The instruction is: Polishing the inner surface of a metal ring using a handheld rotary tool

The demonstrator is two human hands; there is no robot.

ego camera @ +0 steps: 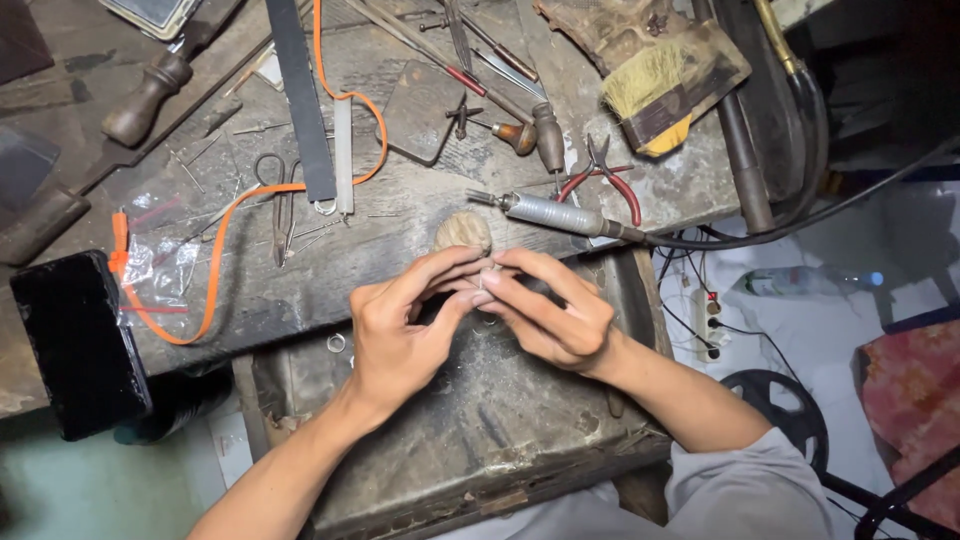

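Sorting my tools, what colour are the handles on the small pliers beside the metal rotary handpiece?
Red handles, head view.

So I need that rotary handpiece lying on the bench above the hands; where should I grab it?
Grip the rotary handpiece around its ribbed silver barrel, coming from above with the right hand. It lies flat, bit pointing left and black cable trailing right, so mid-barrel looks clear of both.
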